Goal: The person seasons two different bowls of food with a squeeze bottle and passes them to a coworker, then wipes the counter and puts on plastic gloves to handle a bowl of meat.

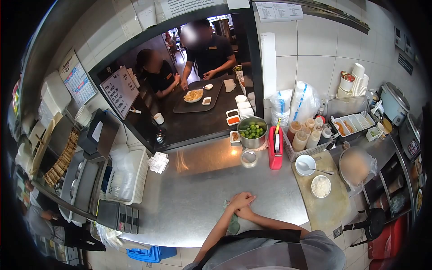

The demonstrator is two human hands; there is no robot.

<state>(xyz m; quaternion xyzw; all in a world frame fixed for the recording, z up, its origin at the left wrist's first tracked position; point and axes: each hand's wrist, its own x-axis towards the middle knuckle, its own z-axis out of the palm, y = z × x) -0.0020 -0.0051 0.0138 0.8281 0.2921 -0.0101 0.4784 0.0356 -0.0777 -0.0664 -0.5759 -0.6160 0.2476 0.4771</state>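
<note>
My left hand (241,200) lies across my right hand (245,213) at the front of the steel counter (202,180). The fingers of the left hand are stretched out and hold nothing. Those of the right are mostly hidden under it. A green cloth (233,226) lies beneath my hands and wrists, part of it showing beside them. To the right, a bowl of white rice (321,186) and a white bowl (305,163) with a spoon (321,171) stand on a cutting board (335,202).
Beyond the pass window, two people stand by a tray (182,108) bearing a plate of food (193,96). A pot of green limes (252,138), a red dispenser (275,150) and a basket of squeeze bottles (292,155) line the back. White crate (140,180) at left.
</note>
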